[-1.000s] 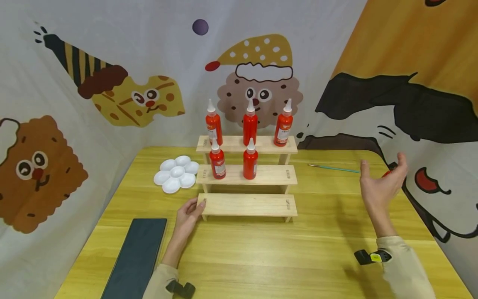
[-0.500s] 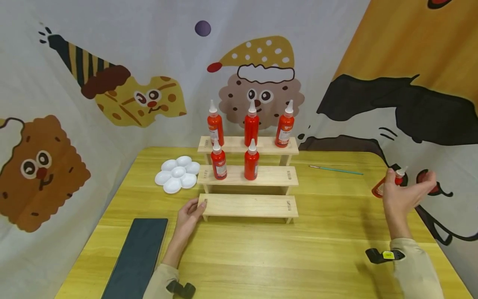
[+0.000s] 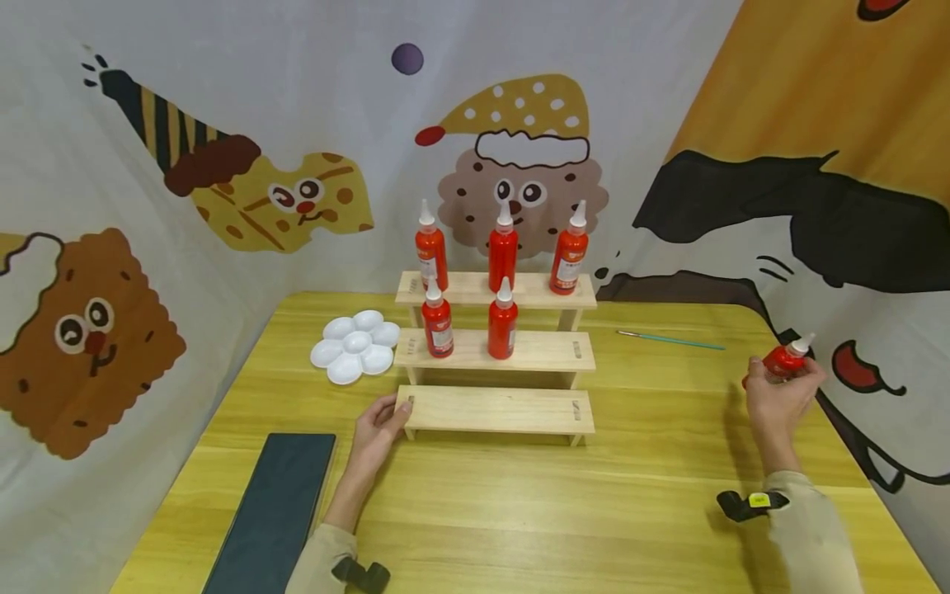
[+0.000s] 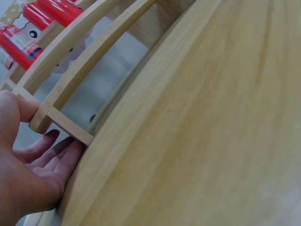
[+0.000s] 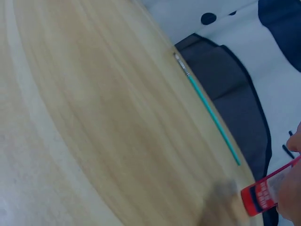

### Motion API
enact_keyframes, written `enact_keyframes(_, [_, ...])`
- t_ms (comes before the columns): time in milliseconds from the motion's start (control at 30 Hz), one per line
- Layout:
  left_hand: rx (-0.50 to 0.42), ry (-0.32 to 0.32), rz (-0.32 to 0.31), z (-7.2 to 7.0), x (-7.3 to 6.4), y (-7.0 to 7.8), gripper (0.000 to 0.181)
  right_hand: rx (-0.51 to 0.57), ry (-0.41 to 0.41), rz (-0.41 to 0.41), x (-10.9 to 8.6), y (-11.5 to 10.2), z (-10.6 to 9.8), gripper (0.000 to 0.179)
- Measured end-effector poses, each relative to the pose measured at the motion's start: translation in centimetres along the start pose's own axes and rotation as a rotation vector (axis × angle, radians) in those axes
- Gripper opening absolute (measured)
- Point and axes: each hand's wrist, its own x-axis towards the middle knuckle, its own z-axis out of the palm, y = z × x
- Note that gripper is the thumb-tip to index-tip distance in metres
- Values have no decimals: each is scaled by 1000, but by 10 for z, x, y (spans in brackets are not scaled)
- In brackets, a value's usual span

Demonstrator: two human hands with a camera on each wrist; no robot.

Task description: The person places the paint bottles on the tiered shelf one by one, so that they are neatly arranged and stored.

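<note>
A three-step wooden shelf (image 3: 493,410) stands mid-table. Its top step carries three red paint bottles (image 3: 502,257) with white pointed caps, and two more (image 3: 438,330) stand on the middle step. My left hand (image 3: 373,439) holds the left end of the lowest step; in the left wrist view its thumb lies at the board and the fingers (image 4: 66,162) reach around the leg (image 4: 70,126). At the right side of the table, my right hand (image 3: 781,408) grips another red paint bottle (image 3: 783,363), tilted with its cap up and to the right. The right wrist view shows that bottle's base (image 5: 256,200).
A white flower-shaped palette (image 3: 357,343) lies left of the shelf. A dark flat rectangular case (image 3: 270,507) lies at the front left. A thin paintbrush (image 3: 671,339) with a turquoise handle lies at the back right. A printed cloth (image 3: 334,74) hangs behind the table.
My right hand has moved right to the red paint bottle at the table's right side and its fingers have closed round it. My left hand has stayed at the shelf.
</note>
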Motion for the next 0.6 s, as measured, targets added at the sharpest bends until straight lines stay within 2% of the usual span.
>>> enact_keyframes(300, [6,19,-3,0,1,-3,45,-116,-47,6,7,25,11,66])
enact_keyframes(600, [13,15,-6,0,3,-4,44,-96,-20,-51,6,37,20,61])
